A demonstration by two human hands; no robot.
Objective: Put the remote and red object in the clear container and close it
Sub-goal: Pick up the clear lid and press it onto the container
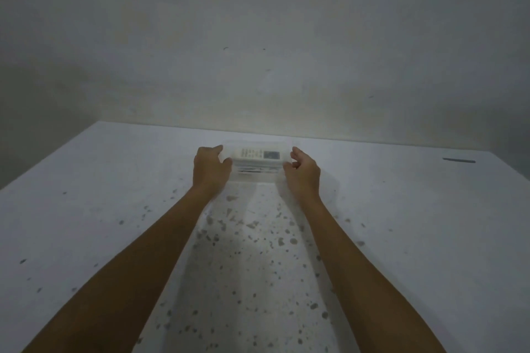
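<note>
A clear container (256, 175) stands near the far edge of the white speckled table (114, 209), close to the wall. A white remote (256, 155) with a small screen lies lengthwise inside it. No red object shows in this blurred view. My left hand (210, 170) grips the container's left end, thumb and fingers curled around it. At the right end, my right hand (302, 173) holds the container the same way. Whether a lid is on top I cannot tell.
A bare grey wall (258, 51) rises right behind the table. A thin dark strip (459, 160) lies near the table's far right corner. Dark speckles cover the tabletop between my forearms.
</note>
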